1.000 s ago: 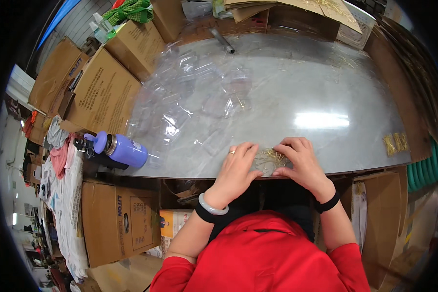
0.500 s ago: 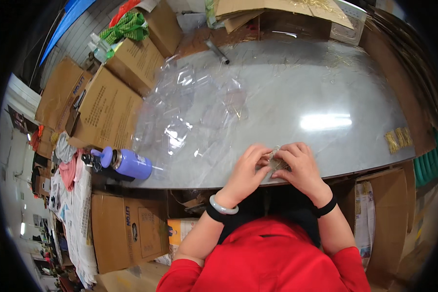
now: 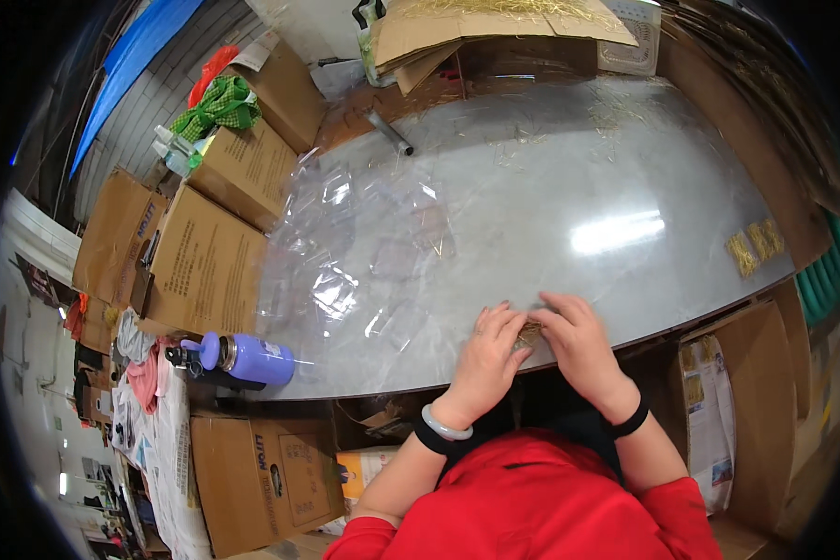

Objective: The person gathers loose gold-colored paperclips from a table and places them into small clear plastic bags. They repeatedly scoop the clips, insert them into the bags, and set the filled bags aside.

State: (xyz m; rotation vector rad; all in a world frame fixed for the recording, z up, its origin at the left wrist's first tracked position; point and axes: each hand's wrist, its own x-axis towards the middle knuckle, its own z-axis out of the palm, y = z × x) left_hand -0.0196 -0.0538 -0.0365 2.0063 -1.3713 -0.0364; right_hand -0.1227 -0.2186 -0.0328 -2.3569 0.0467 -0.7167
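- Strands (image 3: 530,336): at the bench's (image 3: 523,233) near edge, between left grip (image 3: 490,355) and right grip (image 3: 577,343).
- Plastic packs (image 3: 331,289): across the bench's left part.
- Bottle (image 3: 261,361): near left corner.
- Tube (image 3: 389,132): behind the packs.
- Three bundles (image 3: 741,255): right end.
- Cartons (image 3: 205,261): along the left side.
- Cardboard sheets (image 3: 523,33): far edge.

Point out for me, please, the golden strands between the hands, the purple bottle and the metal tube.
Golden strands (image 3: 530,333): head view, their visible middle.
Purple bottle (image 3: 263,360): head view, middle of its body.
Metal tube (image 3: 389,133): head view, midway along its length.
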